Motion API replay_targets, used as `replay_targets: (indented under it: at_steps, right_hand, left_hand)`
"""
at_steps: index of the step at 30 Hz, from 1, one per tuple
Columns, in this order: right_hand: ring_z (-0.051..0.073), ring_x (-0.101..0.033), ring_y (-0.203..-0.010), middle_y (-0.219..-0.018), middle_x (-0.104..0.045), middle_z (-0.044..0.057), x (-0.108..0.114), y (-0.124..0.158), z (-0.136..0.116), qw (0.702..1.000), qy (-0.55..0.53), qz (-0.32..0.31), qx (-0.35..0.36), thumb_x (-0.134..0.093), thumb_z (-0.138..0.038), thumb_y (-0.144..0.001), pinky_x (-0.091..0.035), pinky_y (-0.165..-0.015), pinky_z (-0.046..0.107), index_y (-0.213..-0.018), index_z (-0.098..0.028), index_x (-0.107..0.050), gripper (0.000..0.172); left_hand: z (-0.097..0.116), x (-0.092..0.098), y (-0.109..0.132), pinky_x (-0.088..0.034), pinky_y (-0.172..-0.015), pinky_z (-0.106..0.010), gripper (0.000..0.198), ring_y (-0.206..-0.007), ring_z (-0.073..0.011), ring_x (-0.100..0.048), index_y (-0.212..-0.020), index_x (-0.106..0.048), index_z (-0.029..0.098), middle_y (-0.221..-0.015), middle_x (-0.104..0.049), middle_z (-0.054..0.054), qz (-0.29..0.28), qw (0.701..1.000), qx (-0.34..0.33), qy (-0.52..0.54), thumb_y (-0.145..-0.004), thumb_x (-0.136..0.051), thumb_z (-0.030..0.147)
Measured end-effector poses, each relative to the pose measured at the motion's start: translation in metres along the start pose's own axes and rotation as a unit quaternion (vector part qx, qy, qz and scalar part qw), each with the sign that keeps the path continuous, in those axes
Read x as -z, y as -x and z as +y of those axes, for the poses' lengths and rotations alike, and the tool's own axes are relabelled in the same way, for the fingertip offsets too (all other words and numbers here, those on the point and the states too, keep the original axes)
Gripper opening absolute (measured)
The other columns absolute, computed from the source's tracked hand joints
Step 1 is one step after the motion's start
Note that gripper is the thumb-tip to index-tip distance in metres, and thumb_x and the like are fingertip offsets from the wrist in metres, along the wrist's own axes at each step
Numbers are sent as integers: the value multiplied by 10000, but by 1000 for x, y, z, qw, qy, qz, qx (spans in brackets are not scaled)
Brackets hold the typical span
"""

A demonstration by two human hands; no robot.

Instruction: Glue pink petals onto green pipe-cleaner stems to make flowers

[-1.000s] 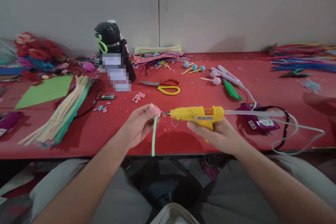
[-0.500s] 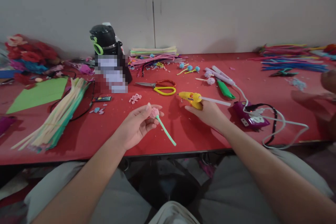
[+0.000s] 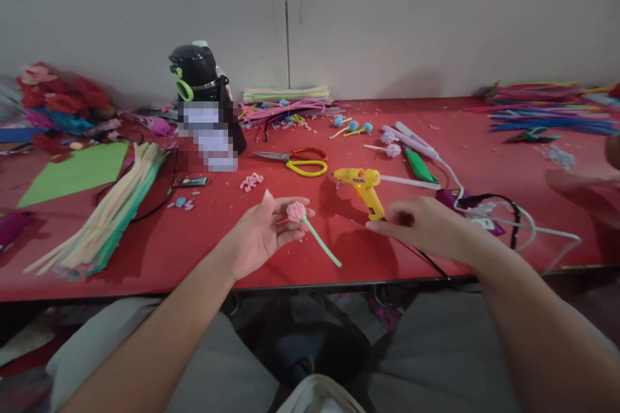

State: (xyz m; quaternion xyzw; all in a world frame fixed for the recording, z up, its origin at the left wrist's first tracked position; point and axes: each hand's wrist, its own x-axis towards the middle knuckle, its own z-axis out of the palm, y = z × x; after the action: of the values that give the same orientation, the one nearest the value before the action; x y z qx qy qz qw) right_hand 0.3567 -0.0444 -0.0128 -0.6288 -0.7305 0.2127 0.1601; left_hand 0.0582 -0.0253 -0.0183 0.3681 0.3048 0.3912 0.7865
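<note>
My left hand is turned palm up, thumb raised, with a small pink pipe-cleaner flower held at its fingers. The flower's light green stem points down to the right, past the fingertips. Just right of it, a yellow glue gun rests on the red table with its nozzle to the left and a clear glue stick out of its back. Beside the bottom of the gun's handle is my right hand, thumb and fingers apart, no longer wrapped round the handle.
Scissors lie behind my hands, near pink snippets. A black bottle and a pipe-cleaner bundle are on the left. Right of the gun are a lilac styling iron, a purple power strip and white cables. Another person's hand shows far right.
My right hand has let go of the glue gun and moved right, leaving it on the table. My left hand has shifted slightly right, with the flower head now showing more fully.
</note>
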Motion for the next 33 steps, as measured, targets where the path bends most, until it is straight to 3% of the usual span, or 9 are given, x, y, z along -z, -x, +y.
replay_targets:
  at_steps: [1,3,6,9,12,19,24,30,33]
  right_hand:
    - [129,-466,-520,-564,-553,-8,-1,2,-9,997,-47,-27,47,-640,-643,-849,-343,-500,277,-601,-205,-541,513]
    - [134,-538,-624,-708,-635,1,-9,7,-31,981,-148,-20,126,-664,-518,-895,-422,-573,263,-796,-201,-645,333]
    - [148,-593,-745,-864,-676,27,-26,9,-66,943,-216,86,237,-753,-351,-868,-489,-696,274,-1041,-194,-694,241]
    - [172,-604,-799,-898,-669,59,-42,8,-87,927,-189,149,289,-770,-259,-856,-515,-738,304,-1078,-171,-723,243]
    - [180,-600,-784,-872,-664,71,-50,6,-93,916,-149,185,324,-702,-169,-894,-512,-704,324,-959,-155,-761,88]
    - [126,-638,-769,-869,-685,44,-35,11,-87,909,-279,146,273,-633,-132,-940,-531,-682,253,-949,-175,-778,151]
    - [121,-644,-743,-875,-694,28,-30,13,-90,903,-334,129,237,-673,-178,-924,-540,-640,245,-992,-223,-797,149]
    - [116,-607,-662,-890,-691,21,-37,12,-99,894,-324,144,274,-835,-241,-788,-549,-618,264,-1031,-230,-786,248]
    - [130,-633,-698,-864,-705,13,-39,13,-102,892,-291,168,302,-794,-224,-830,-557,-647,265,-956,-246,-778,129]
  left_hand:
    - [-1,0,0,-580,-830,-255,606,-891,-177,-694,-1115,-753,101,-1148,-722,-150,-13,1000,0,1,-812,-709,624]
    - [-5,-2,0,-569,-856,-281,713,-920,-198,-690,-1145,-745,104,-1179,-709,-167,-42,999,-2,2,-770,-684,707]
    - [-12,-8,1,-550,-890,-324,847,-976,-239,-676,-1174,-734,102,-1162,-701,-184,-86,996,1,-9,-706,-638,800]
    - [-19,-14,2,-534,-901,-348,851,-1039,-279,-657,-1134,-744,100,-1097,-702,-182,-121,992,2,-26,-696,-615,819]
    - [-22,-17,3,-522,-920,-365,822,-1027,-282,-658,-1133,-738,114,-1049,-703,-162,-151,988,11,-27,-679,-662,795]
    - [-23,-12,4,-499,-973,-406,874,-1084,-305,-632,-1207,-692,111,-1159,-663,-189,-128,991,32,-18,-657,-690,791]
    - [-24,-15,3,-472,-1020,-447,912,-1104,-319,-629,-1237,-681,117,-1157,-667,-182,-145,988,34,-35,-663,-645,824]
    - [-27,-20,4,-514,-956,-399,744,-1148,-315,-629,-1123,-724,136,-1166,-685,-169,-192,981,1,-37,-762,-596,774]
    - [-29,-22,5,-527,-926,-364,669,-1096,-283,-657,-1058,-745,143,-1073,-715,-141,-206,978,-1,-24,-795,-598,740]
